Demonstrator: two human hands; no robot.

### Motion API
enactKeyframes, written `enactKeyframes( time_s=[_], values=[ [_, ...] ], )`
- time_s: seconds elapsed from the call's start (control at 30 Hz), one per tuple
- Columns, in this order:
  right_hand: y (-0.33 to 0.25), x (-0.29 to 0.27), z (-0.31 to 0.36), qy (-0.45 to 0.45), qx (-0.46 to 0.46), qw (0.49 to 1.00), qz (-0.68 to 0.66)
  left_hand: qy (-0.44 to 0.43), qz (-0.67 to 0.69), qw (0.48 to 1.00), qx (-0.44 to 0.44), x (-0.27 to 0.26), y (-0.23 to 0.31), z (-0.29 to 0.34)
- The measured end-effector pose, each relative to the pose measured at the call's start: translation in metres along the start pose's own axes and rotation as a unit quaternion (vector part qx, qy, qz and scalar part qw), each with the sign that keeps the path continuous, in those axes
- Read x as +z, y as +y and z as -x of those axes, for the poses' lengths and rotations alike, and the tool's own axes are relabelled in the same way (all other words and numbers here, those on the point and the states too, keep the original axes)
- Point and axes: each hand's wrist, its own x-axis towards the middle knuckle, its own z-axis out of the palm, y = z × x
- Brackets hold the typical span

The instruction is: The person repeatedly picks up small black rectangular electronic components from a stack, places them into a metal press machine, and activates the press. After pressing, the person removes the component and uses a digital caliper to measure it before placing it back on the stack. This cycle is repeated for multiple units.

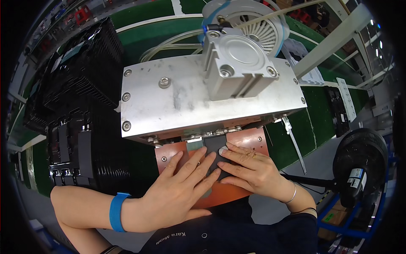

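A flat dark grey strip [216,146] lies on the orange-brown base plate [230,194], its far end at the opening under a silver metal press [177,101]. My left hand [175,194] rests over the plate's left side, fingers stretched and spread, the tips touching the strip's left edge. It holds nothing. From the right, my right hand [249,169] has its fingers close together on the strip's right edge, gripping it. One of its fingertips wears a white cover. What lies beneath the fingers is hidden.
Black plastic trays [80,72] are stacked at the left, with grey strips [85,154] in a nearer one. A cylinder [241,59] tops the press. A white fan [253,27] stands behind; a black round device [359,156] is at the right. The table is green.
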Motion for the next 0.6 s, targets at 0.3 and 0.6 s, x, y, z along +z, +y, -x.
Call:
enactKeyframes(
  time_s=[0.3,0.6],
  values=[
    [-0.002,-0.003,-0.006,-0.016,0.005,1.0,0.002,-0.011,-0.022,1.0,-0.001,-0.006,0.0,0.0],
    [-0.027,-0.01,-0.01,-0.068,0.12,0.986,-0.097,-0.007,-0.018,1.0,0.003,-0.007,0.0,-0.002]
  ],
)
